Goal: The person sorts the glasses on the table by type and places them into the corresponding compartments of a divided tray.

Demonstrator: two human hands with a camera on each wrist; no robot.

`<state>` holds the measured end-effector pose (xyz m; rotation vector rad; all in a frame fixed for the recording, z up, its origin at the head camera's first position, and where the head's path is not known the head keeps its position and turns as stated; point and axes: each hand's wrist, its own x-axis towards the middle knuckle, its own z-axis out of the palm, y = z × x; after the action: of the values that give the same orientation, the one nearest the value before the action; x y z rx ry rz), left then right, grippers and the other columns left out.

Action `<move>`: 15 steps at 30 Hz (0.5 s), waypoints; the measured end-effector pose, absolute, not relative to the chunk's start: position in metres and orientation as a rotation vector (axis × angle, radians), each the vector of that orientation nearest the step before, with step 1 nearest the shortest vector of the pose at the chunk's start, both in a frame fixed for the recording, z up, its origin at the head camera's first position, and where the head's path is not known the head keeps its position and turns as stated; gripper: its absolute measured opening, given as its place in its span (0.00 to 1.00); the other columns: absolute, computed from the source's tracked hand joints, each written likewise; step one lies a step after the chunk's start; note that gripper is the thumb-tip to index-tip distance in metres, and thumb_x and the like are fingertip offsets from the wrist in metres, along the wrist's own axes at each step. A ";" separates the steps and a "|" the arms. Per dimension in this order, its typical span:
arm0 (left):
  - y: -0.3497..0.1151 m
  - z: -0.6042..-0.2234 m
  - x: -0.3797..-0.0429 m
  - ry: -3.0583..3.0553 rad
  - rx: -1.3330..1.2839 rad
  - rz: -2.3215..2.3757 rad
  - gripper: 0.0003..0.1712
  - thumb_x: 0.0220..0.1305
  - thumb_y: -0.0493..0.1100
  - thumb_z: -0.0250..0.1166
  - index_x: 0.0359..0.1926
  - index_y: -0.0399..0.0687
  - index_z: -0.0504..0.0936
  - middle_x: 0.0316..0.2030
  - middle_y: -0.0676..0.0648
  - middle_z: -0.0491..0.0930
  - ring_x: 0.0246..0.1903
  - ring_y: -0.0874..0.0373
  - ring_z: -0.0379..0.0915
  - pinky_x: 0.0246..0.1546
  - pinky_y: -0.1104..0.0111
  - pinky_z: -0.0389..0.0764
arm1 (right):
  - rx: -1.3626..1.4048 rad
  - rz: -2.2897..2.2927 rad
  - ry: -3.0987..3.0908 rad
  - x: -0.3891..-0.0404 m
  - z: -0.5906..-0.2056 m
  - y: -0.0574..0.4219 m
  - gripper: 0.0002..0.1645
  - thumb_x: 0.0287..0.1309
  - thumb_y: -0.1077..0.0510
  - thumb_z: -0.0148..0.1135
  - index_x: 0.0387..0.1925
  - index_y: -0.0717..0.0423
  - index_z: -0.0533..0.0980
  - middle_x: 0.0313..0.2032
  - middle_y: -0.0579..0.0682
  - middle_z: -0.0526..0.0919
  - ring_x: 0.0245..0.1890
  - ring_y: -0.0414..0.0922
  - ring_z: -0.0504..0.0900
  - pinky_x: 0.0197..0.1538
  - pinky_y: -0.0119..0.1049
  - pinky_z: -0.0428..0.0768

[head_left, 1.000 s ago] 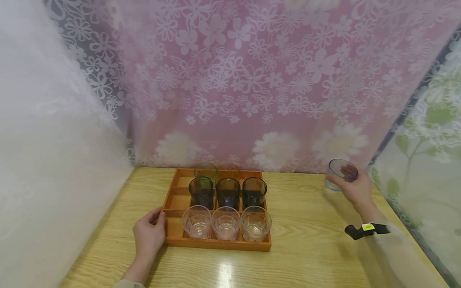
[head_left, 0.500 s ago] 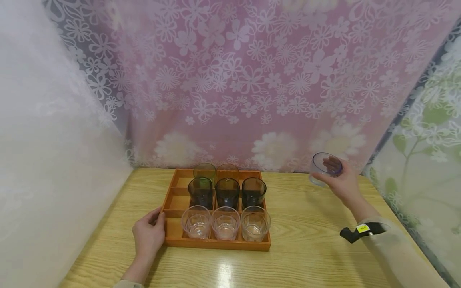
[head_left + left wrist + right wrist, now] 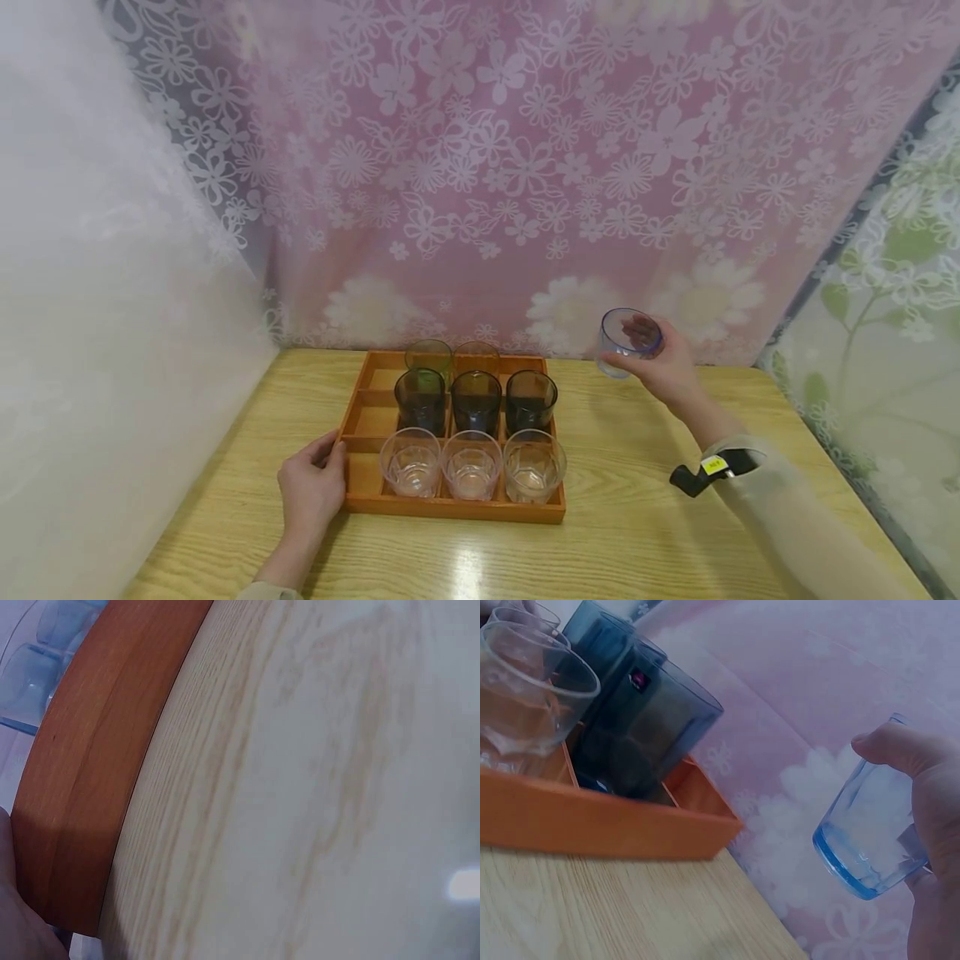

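Observation:
My right hand grips a clear drinking glass with a bluish rim, holding it upright above the table to the right of the tray. In the right wrist view, the thumb and fingers wrap the sides of this glass, and its thick blue-tinted base shows. My left hand holds the left wall of a divided wooden tray near its front corner. Three clear glasses stand in the tray's front row. Behind them are three dark smoky glasses. A green glass and an amber glass stand at the back, partly hidden.
The tray rests on a light wood-grain table. A pink flowered curtain hangs right behind the table's far edge. A whitish sheet closes off the left side, and a leaf-patterned sheet the right.
My right hand has carried the clear glass leftward toward the tray and higher over the table. My left hand and the tray have stayed in place.

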<state>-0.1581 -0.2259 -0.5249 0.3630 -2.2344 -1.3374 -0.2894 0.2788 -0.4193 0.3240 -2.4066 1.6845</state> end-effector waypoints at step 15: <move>-0.227 -0.525 -0.159 -2.227 0.363 -1.341 0.13 0.73 0.34 0.67 0.53 0.32 0.89 0.45 0.33 0.89 0.42 0.41 0.88 0.34 0.88 0.73 | 0.461 1.790 -2.411 -0.312 -0.426 0.228 0.50 0.57 0.62 0.82 0.75 0.66 0.64 0.67 0.58 0.75 0.69 0.55 0.72 0.68 0.36 0.73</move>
<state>-0.1587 -0.2266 -0.5252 0.3626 -2.2273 -1.3411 -0.3118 0.2278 -0.4259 0.4612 -2.4111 1.7896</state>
